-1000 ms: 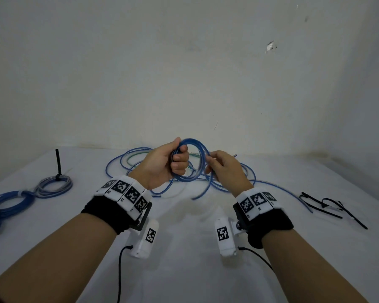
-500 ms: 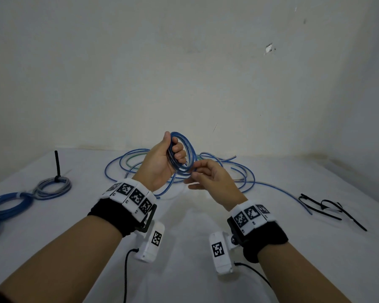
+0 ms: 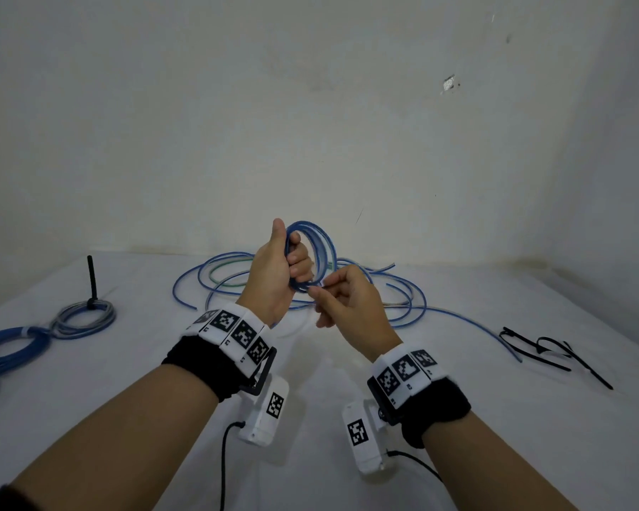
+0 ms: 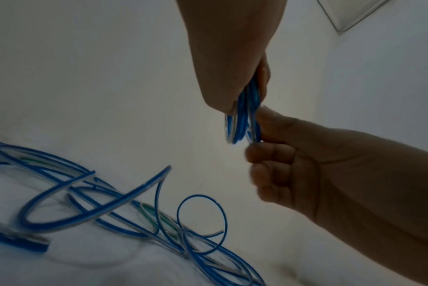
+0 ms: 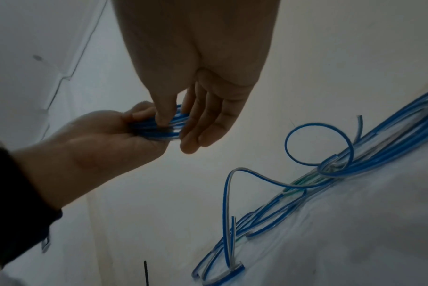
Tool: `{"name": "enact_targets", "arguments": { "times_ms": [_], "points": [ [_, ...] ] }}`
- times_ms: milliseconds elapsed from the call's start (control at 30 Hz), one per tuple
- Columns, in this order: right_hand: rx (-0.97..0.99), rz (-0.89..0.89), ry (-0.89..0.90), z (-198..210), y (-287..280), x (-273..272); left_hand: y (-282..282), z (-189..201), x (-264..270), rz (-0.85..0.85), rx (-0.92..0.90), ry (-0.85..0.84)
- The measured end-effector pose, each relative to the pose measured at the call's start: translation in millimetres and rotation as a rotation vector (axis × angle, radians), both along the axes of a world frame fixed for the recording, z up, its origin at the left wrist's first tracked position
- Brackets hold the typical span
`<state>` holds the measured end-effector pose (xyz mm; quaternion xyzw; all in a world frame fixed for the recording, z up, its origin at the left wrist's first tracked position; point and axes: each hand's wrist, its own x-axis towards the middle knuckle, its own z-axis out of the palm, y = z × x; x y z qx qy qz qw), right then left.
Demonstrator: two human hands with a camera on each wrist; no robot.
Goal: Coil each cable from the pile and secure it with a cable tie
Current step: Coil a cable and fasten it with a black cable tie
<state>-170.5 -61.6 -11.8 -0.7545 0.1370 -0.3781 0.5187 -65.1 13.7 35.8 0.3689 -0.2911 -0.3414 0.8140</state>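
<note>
A small coil of blue cable (image 3: 320,248) is held upright above the white table. My left hand (image 3: 296,269) grips its left side, fingers curled through the loops and thumb up. My right hand (image 3: 317,292) pinches the coil's lower edge between thumb and forefinger. In the left wrist view the coil (image 4: 245,120) hangs from the left hand (image 4: 232,58), and the right hand (image 4: 306,164) pinches it from below. In the right wrist view the right thumb presses on the strands (image 5: 159,127). The pile of loose blue cables (image 3: 403,300) lies behind the hands.
Several black cable ties (image 3: 546,348) lie at the right of the table. At the left sit a tied grey coil (image 3: 84,315), with its tie's black tail (image 3: 91,278) standing up, and a blue coil (image 3: 8,348). A wall closes the far side.
My left hand has lifted the coil and turned it upright. My right hand has moved from the coil's right side down to its lower edge.
</note>
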Motion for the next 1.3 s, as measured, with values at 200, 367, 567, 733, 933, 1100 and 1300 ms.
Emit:
{"name": "enact_targets", "arguments": {
  "times_ms": [200, 367, 567, 733, 933, 1100, 1300],
  "points": [
    [-0.344, -0.195, -0.067, 18.6, -22.1, -8.7, 5.6, -0.9, 7.7, -0.008, 0.276, -0.251],
    [-0.507, -0.028, 0.152, 30.4, -27.8, -5.2, 6.6, -5.4, 1.1, -0.026, 0.505, -0.569],
    [-0.331, 0.129, 0.180, 23.7, -18.6, -7.2, 6.9, -6.9, -1.2, 0.134, 0.541, -0.672],
    [-0.196, 0.166, 0.120, 18.4, -11.2, -5.2, 5.7, -12.1, 0.6, 0.198, 0.528, -0.674],
    [0.006, 0.099, 0.014, 17.6, -4.1, -1.8, 0.2, -11.7, 5.3, 0.275, 0.415, -0.476],
    [0.182, -0.078, -0.145, 22.9, -11.8, -3.8, -4.7, -12.7, 20.4, 0.399, 0.449, -0.395],
    [0.453, -0.159, -0.371, 28.9, -19.6, -3.5, 3.8, -13.9, 18.8, 0.126, 0.786, -0.405]
  ]
}}
